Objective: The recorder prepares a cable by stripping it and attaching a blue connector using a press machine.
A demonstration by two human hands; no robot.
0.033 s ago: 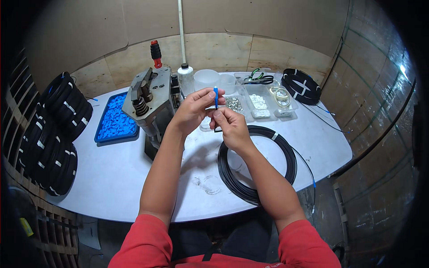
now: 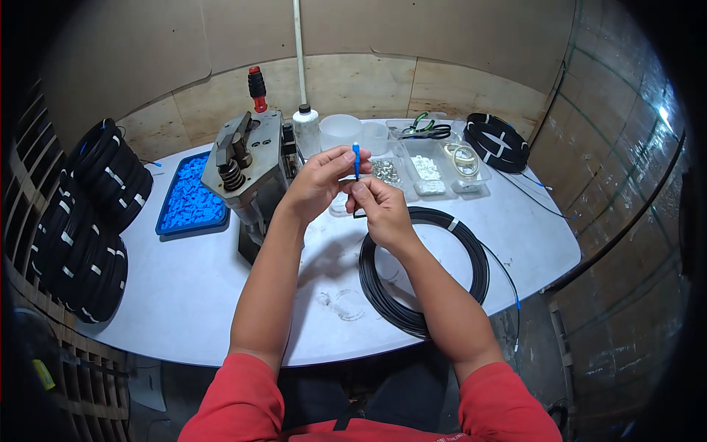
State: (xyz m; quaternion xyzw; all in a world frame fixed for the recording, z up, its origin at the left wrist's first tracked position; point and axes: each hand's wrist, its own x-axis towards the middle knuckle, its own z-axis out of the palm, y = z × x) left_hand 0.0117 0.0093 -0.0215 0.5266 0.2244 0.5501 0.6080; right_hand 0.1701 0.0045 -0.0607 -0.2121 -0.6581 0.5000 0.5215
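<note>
Above the table my left hand [image 2: 322,180] is closed, thumb and fingers pinching a slim blue cable connector [image 2: 356,158] with a pale tip that points up. Just below it my right hand [image 2: 381,211] grips the thin black cable [image 2: 357,177] that runs down from the connector. A short bend of that cable shows under the right fingers. Beneath my right forearm lies a large coil of black cable [image 2: 480,258], bound with a white tie. Whether the held cable belongs to this coil is hidden by my hands.
A metal hand press [image 2: 254,155] stands left of my hands, beside a tray of blue parts [image 2: 193,193]. Bundled cable coils [image 2: 96,221] are stacked far left. Behind are a bottle [image 2: 305,129], a bin of white pieces [image 2: 427,173], scissors [image 2: 431,132] and another coil [image 2: 497,141].
</note>
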